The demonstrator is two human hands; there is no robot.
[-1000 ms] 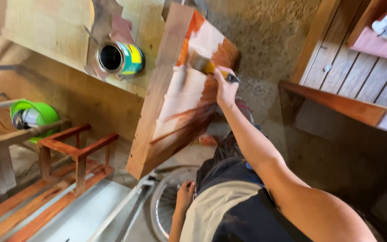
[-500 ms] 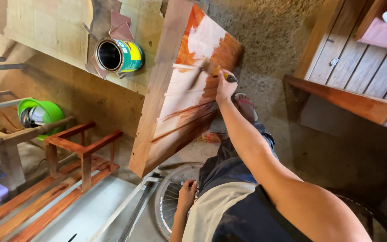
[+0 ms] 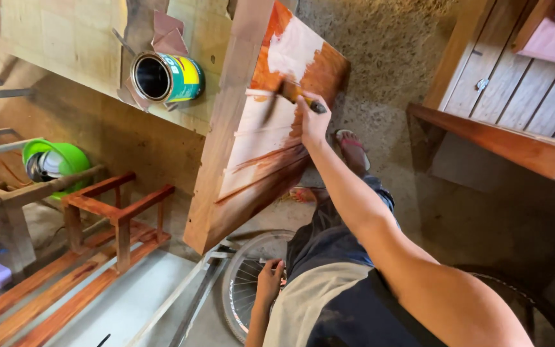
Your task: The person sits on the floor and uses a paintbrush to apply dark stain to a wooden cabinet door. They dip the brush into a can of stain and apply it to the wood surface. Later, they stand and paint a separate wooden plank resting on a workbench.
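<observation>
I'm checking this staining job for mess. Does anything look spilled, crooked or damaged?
No spill shows. The wooden panel is only partly stained, dark in patches and bare pale in the middle, where the right hand holds the brush. The open can sits on torn scraps of paper. The left hand rests by a wheel.

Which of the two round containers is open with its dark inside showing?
The metal can with the green and yellow label, on the pale board beside the panel; the bright green one sits lower left.

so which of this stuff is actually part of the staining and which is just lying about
In use:
right hand
paintbrush
wooden panel, partly stained
open tin can

Lying about:
left hand resting on bicycle wheel
green helmet
small red wooden frame
stained slats
</observation>
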